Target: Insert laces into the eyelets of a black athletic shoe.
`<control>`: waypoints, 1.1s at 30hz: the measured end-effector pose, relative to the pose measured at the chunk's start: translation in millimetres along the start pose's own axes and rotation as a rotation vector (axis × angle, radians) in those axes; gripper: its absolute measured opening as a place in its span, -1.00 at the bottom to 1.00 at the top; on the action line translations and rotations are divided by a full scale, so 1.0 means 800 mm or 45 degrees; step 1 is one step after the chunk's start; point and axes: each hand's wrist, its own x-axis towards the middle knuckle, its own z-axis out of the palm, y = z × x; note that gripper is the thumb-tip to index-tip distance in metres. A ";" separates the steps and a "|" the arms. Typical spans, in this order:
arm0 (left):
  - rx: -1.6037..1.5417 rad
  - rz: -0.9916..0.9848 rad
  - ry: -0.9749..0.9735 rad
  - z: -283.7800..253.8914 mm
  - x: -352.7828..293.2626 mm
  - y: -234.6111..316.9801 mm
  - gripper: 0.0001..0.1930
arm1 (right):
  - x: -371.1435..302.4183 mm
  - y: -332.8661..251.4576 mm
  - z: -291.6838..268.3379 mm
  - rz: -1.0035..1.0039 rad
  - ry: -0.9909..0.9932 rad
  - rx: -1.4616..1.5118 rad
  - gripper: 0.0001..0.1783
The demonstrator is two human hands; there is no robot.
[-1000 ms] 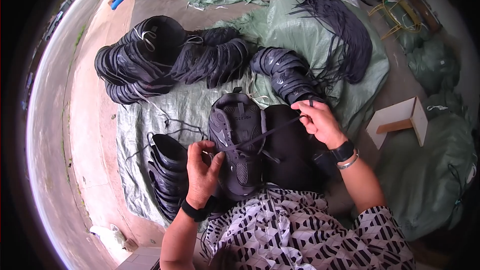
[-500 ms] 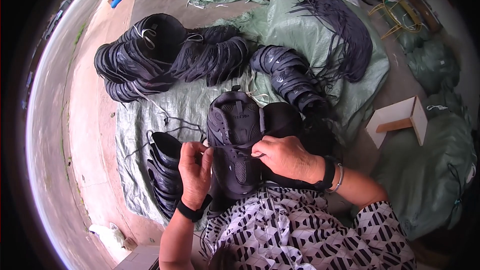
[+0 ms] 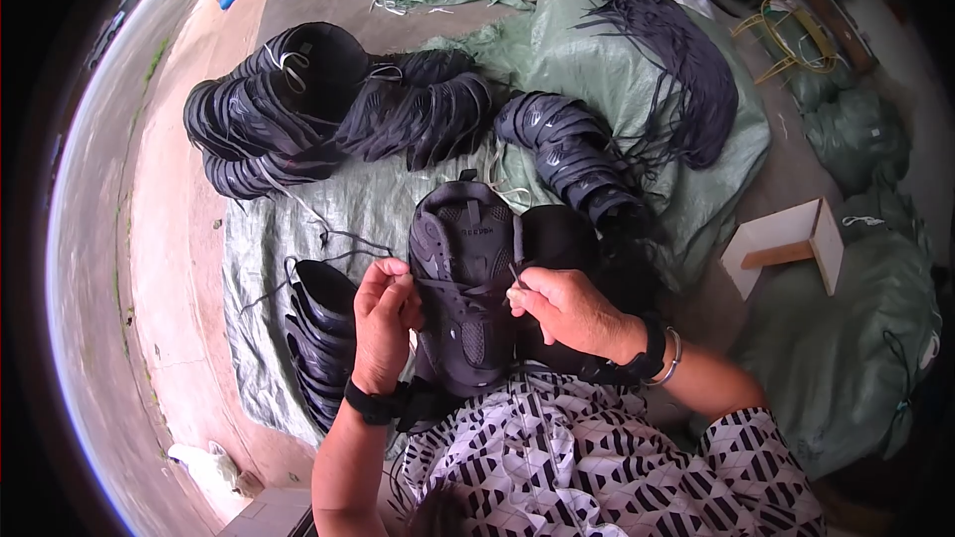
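Note:
A black shoe upper lies in front of me with its heel pointing away, and a dark shoelace crosses its eyelet area. At its left edge, my left hand is pinched on the lace, which trails away to the upper left. My right hand pinches the lace at the shoe's right side, and a short dark end sticks up from between thumb and finger. Next to my left hand stands a nested row of black uppers. Another dark rounded piece is partly hidden behind my right hand.
Bundles of nested black uppers lie farther off, with another curved row to the right. A heap of dark laces rests on a green sack. A white board piece and a yellow-framed stool are at right.
My left hand has risen slightly along the shoe's left edge. My right hand has turned a little, and the lace end now points up from its fingers.

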 end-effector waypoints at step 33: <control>0.410 0.394 0.284 -0.114 0.027 0.097 -0.78 | -0.015 0.003 -0.006 -0.101 -0.002 -0.042 -0.91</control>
